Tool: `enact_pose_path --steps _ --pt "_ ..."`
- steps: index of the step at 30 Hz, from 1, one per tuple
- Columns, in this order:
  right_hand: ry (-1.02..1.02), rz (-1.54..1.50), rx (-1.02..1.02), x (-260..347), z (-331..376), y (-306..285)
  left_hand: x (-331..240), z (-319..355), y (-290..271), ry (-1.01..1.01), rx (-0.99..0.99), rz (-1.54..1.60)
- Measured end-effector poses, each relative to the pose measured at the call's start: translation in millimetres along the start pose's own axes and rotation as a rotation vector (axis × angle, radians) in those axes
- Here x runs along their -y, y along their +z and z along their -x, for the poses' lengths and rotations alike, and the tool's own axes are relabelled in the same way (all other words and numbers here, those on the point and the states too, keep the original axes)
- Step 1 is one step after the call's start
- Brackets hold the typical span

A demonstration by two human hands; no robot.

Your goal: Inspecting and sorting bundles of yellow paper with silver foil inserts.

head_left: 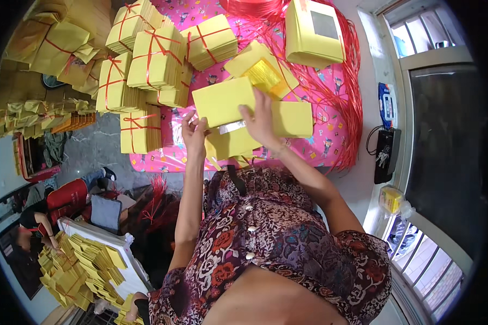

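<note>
In front of me, a small stack of yellow paper sheets (222, 100) is held up at a slight tilt over the table. My right hand (261, 120) grips its right end, thumb on the near edge and fingers over the top. At the lower left corner, my left hand (194, 134) has its thumb and fingertips curled in around the edge. Beneath lie more yellow sheets (233, 145), a white printed slip (233, 127) partly covered by the stack, and another yellow pile (293, 119) reaching out to the right.
Yellow bundles tied with red ribbon (154, 57) stand at the left on a pink patterned cloth (331, 122). Long red ribbons (352, 97) hang along the right side. Behind are a loose yellow stack (314, 38) and a shiny yellow packet (264, 75). Another person (38, 219) works at the lower left.
</note>
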State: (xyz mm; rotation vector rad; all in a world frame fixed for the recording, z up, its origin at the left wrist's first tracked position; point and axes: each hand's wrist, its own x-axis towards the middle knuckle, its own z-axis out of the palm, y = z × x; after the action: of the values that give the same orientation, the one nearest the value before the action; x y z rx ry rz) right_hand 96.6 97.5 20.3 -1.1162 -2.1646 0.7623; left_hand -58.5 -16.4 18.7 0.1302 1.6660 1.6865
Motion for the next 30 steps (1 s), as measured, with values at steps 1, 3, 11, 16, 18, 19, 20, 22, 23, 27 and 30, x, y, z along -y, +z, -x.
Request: enact_pose_path --steps 1,3,11,16,18,19,20,22,23,27,30 --pt "0.243 -0.238 -0.061 -11.2 -0.5 -4.5 -10.2 5.5 9.6 -0.014 0.051 0.0" --pt "0.418 -0.508 0.039 -22.1 -1.9 -27.8 -14.8 17.5 26.1 -0.028 0.115 0.043" --pt "0.591 -0.821 -0.067 -92.3 32.9 -107.0 20.6 38.0 48.4 0.113 0.345 -0.29" --pt "0.637 -0.811 -0.095 -131.5 65.1 -104.0 39.7 35.7 31.4 0.109 0.336 -0.434" --pt "0.591 -0.788 -0.114 -145.4 73.4 -93.2 46.1 33.9 28.6 0.116 0.356 -0.43" --pt "0.543 -0.667 -0.114 -143.7 72.5 -89.6 48.4 33.9 26.4 0.12 0.369 -0.426" --pt "0.494 -0.547 -0.114 -142.4 72.1 -87.8 50.8 33.8 24.9 0.12 0.366 -0.427" --pt "0.512 -0.295 -0.039 -119.7 68.0 -93.2 56.3 33.6 20.3 0.193 0.388 -0.493" --pt "0.527 -0.039 0.023 -107.1 64.9 -97.7 54.8 34.8 20.9 0.193 0.386 -0.495" --pt "0.38 0.213 -0.036 -116.8 71.6 -89.3 46.3 41.1 29.6 0.2 0.385 -0.614" --pt "0.386 0.401 -0.059 -107.1 68.4 -89.8 43.4 43.7 29.0 0.237 0.369 -0.673"
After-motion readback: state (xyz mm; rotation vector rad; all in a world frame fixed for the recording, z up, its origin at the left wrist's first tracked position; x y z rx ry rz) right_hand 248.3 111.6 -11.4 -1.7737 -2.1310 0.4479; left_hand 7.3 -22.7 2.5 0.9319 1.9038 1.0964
